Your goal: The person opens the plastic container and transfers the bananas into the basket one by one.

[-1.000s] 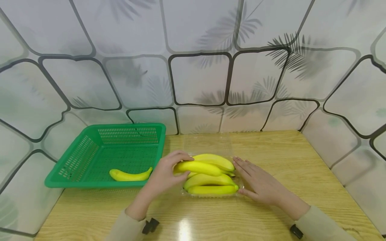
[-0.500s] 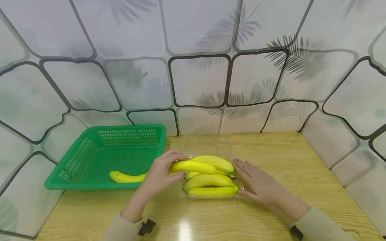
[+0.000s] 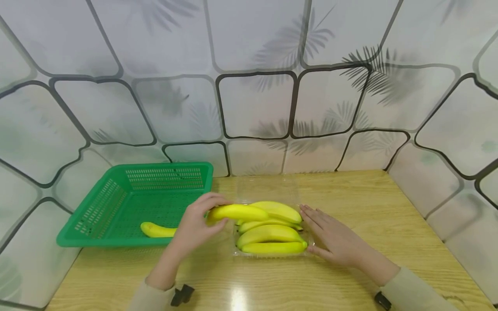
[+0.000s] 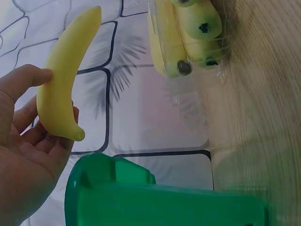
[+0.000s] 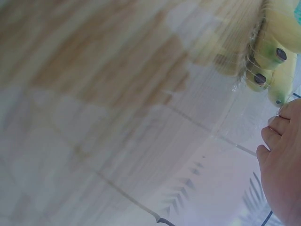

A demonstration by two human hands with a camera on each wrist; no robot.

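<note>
My left hand (image 3: pixel 196 224) pinches a banana (image 3: pixel 239 212) near its left end, thumb on one side and fingers on the other. In the left wrist view this banana (image 4: pixel 66 75) is raised, apart from the others. Several more bananas (image 3: pixel 270 233) lie side by side in a clear plastic box (image 3: pixel 238 252), whose lid (image 3: pixel 266 189) is laid back behind it. At the box's right side rests my right hand (image 3: pixel 334 237), fingers extended, holding nothing. The right wrist view shows that hand (image 5: pixel 284 160) beside the banana ends.
A green plastic basket (image 3: pixel 64 239) stands on the left of the wooden table (image 3: pixel 350 190). Inside it lies one banana (image 3: pixel 157 230), partly hidden by my left hand. Patterned fabric walls (image 3: pixel 256 103) rise at the back and sides.
My left hand has moved left with its banana, away from above the box and nearer the basket, covering more of the banana there. The right hand has stayed in place.
</note>
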